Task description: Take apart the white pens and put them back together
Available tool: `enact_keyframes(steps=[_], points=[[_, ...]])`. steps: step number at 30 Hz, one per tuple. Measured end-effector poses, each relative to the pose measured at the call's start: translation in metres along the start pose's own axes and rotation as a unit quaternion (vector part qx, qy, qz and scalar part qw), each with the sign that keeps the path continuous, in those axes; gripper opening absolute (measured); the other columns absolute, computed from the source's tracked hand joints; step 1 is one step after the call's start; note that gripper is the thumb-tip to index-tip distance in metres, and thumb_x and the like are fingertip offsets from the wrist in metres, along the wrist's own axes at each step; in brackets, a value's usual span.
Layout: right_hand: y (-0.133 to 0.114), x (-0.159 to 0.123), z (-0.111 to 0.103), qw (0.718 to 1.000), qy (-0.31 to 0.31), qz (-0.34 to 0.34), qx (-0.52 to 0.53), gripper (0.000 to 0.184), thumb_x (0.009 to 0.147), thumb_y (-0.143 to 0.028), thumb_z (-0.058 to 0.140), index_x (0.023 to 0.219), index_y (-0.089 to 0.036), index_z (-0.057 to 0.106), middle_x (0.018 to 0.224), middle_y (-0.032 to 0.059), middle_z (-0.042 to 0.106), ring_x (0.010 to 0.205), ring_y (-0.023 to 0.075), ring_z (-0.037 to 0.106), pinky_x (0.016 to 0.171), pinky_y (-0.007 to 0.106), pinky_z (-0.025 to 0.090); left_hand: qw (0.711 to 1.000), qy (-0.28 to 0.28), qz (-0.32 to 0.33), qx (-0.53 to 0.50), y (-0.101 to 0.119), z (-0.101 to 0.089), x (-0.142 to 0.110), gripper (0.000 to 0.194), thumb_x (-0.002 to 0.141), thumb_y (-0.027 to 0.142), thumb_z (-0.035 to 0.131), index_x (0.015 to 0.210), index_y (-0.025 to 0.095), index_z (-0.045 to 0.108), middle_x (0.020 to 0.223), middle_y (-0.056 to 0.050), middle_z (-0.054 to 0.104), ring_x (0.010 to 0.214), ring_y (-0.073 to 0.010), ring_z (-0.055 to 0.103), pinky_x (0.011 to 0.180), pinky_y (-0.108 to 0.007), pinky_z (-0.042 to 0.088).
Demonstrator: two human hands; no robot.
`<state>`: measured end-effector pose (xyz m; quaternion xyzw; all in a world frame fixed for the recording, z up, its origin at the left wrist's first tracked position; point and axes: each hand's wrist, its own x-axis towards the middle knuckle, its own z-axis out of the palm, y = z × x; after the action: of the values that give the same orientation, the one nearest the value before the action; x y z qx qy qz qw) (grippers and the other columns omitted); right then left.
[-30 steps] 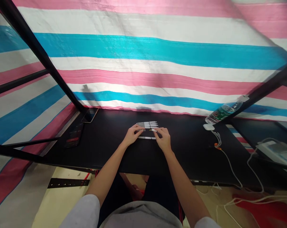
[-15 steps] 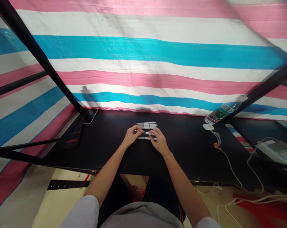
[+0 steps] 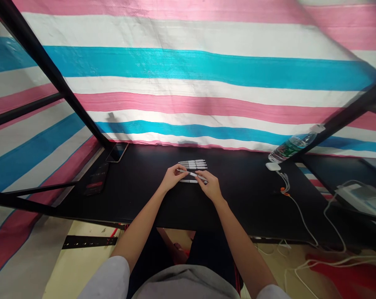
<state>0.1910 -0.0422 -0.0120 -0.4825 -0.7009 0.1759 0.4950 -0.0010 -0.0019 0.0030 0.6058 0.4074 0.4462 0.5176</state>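
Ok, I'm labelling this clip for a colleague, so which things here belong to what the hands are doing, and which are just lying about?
In use: the left hand, the right hand, the white pen held between them, the row of white pens, the single pen lying just below.

Lying about: the smartphone, the plastic water bottle, the white cable.

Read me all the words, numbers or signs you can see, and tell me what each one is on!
No words or numbers can be read here.
The green label on the plastic water bottle: too small and blurred to read.
The dark flat box on the black table: red and pale marks, too blurred to read.
The white pen in the left hand and right hand: no print can be made out.
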Motion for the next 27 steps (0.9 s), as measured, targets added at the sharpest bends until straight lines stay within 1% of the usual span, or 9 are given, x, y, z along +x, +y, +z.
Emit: enact_keyframes(steps=[4,6,8,11,14,17,21,23,27], points=[[-0.004,0.002,-0.001,0.987,0.016,0.127,0.093,0.02,0.079,-0.039,0.066,0.081,-0.02,0.073,0.072,0.0028,0.07,0.062,0.0173,0.064,0.061,0.029,0.052,0.999,-0.004,-0.013,-0.034,-0.003,-0.001,0.001,0.033,0.068,0.041,0.076,0.084,0.015,0.063,0.076,-0.002,0.064,0.067,-0.0133,0.059,0.062,-0.025,0.045],[-0.005,0.003,-0.001,0.97,0.024,0.185,0.154,0.023,0.076,-0.041,0.069,0.081,-0.019,0.073,0.066,0.0021,0.068,0.056,0.0163,0.062,0.055,0.028,0.051,0.999,-0.006,-0.02,-0.038,-0.004,-0.002,0.001,0.033,0.069,0.041,0.077,0.085,0.015,0.064,0.075,-0.002,0.064,0.069,-0.014,0.061,0.064,-0.026,0.046],[-0.006,0.005,-0.002,0.952,0.019,0.215,0.219,0.029,0.073,-0.042,0.072,0.09,-0.019,0.073,0.063,0.0013,0.067,0.053,0.0155,0.06,0.051,0.028,0.049,0.999,0.004,-0.026,-0.035,-0.006,-0.003,0.002,0.033,0.068,0.04,0.077,0.085,0.015,0.064,0.074,-0.002,0.064,0.068,-0.0137,0.061,0.065,-0.026,0.046],[-0.006,0.008,-0.004,0.93,-0.009,0.21,0.301,0.036,0.072,-0.043,0.074,0.098,-0.019,0.069,0.071,0.0033,0.071,0.056,0.0151,0.062,0.049,0.026,0.047,0.999,0.019,-0.025,-0.043,-0.009,-0.005,0.003,0.031,0.069,0.039,0.077,0.084,0.015,0.064,0.077,-0.002,0.065,0.068,-0.0131,0.061,0.067,-0.026,0.047],[-0.004,0.009,-0.003,0.923,-0.003,0.21,0.323,0.032,0.073,-0.045,0.073,0.089,-0.018,0.068,0.08,0.0075,0.073,0.062,0.0167,0.066,0.048,0.026,0.047,0.998,0.014,-0.02,-0.059,-0.01,-0.005,0.003,0.03,0.068,0.038,0.078,0.081,0.015,0.065,0.083,-0.003,0.066,0.072,-0.0131,0.061,0.071,-0.027,0.048],[0.0,0.008,-0.002,0.917,0.017,0.231,0.325,0.032,0.071,-0.048,0.074,0.081,-0.017,0.068,0.075,0.0079,0.073,0.06,0.017,0.065,0.046,0.025,0.045,0.997,0.001,-0.006,-0.074,-0.008,-0.004,0.002,0.029,0.066,0.037,0.08,0.077,0.014,0.065,0.09,-0.005,0.067,0.078,-0.0144,0.062,0.075,-0.028,0.049],[0.004,0.009,-0.001,0.899,0.05,0.254,0.354,0.033,0.068,-0.048,0.077,0.077,-0.017,0.068,0.073,0.0072,0.073,0.06,0.0173,0.066,0.047,0.026,0.048,0.997,0.003,-0.001,-0.078,-0.004,-0.002,0.002,0.035,0.068,0.041,0.077,0.091,0.015,0.067,0.098,-0.007,0.068,0.084,-0.0166,0.063,0.08,-0.031,0.05],[0.006,0.009,-0.001,0.893,0.066,0.259,0.363,0.033,0.068,-0.047,0.077,0.078,-0.017,0.069,0.073,0.0069,0.072,0.06,0.0173,0.066,0.048,0.026,0.049,0.997,0.03,0.001,-0.072,-0.005,-0.002,0.003,0.037,0.072,0.044,0.073,0.095,0.015,0.066,0.089,-0.006,0.068,0.078,-0.015,0.062,0.076,-0.03,0.051],[0.008,0.01,-0.002,0.89,0.076,0.262,0.365,0.033,0.067,-0.048,0.078,0.078,-0.018,0.069,0.071,0.0064,0.072,0.059,0.0165,0.065,0.048,0.026,0.049,0.997,0.069,-0.007,-0.041,-0.011,-0.006,0.006,0.033,0.075,0.047,0.069,0.079,0.014,0.064,0.065,0.0,0.058,0.058,-0.0098,0.051,0.06,-0.025,0.046]])
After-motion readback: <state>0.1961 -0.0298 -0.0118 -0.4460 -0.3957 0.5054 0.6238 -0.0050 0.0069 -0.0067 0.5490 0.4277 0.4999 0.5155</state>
